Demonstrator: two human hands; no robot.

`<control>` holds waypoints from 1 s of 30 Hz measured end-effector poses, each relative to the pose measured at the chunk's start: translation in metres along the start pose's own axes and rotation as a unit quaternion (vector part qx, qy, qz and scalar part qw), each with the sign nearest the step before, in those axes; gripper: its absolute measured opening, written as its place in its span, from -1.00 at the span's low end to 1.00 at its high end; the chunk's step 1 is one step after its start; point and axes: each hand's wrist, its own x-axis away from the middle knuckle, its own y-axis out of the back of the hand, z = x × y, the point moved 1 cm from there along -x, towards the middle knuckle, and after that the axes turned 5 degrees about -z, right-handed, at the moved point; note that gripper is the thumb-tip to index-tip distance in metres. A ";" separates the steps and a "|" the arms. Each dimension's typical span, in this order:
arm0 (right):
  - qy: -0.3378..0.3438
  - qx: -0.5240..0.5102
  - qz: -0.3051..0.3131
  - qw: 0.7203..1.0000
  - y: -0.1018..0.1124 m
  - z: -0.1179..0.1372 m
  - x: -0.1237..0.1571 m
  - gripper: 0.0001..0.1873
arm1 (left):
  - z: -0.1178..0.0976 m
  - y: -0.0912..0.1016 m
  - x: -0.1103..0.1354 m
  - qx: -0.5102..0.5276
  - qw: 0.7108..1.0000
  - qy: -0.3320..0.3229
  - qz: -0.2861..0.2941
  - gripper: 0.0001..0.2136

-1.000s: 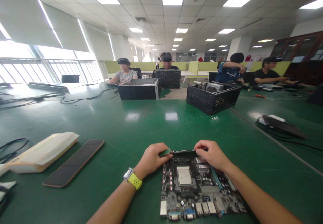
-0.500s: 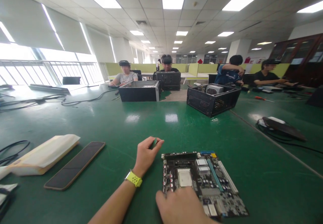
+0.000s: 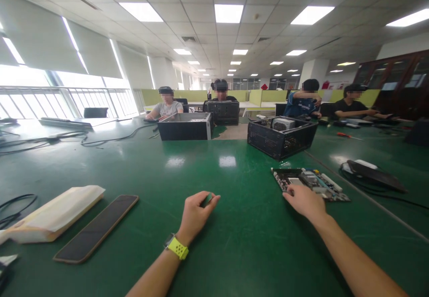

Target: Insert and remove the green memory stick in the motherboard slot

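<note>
My right hand [image 3: 305, 203] is closed on the near left edge of a motherboard [image 3: 330, 184], which lies at the right with white slots, a blue slot and a pale square chip. Its fingertips are partly hidden behind the hand. My left hand [image 3: 200, 207], with a yellow-green watch [image 3: 177, 247] at the wrist, rests over the table in the middle, its thumb and fingers drawn together. A small green patch shows in that pinch; I cannot make out what it is.
A phone [image 3: 97, 229] and a cream packet [image 3: 56, 214] lie at the left. Open computer cases [image 3: 186, 127] [image 3: 281, 138] stand ahead. Cables and a dark flat device [image 3: 375, 176] lie at the right. Several people sit across the green table [image 3: 221, 252].
The motherboard has moved away and to the right with my right hand on it. My left hand has stayed nearly in place. The view has tilted up slightly.
</note>
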 end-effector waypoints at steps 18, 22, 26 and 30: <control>-0.029 -0.058 -0.001 0.998 -0.010 -0.027 -0.011 -0.63 | 0.003 -0.001 0.002 -0.008 0.999 -0.007 0.032 -0.72; -0.022 -0.024 -0.010 0.999 -0.005 -0.021 -0.009 -0.68 | 0.002 -0.002 0.002 -0.014 0.999 -0.010 0.038 -0.71; 0.028 0.011 -0.012 0.999 0.002 0.003 0.005 -0.73 | -0.001 -0.002 0.000 -0.006 0.999 -0.018 0.037 -0.72; 0.192 -0.037 -0.004 0.981 0.005 0.054 0.051 -0.80 | -0.006 -0.003 -0.001 0.010 0.999 -0.033 0.037 -0.78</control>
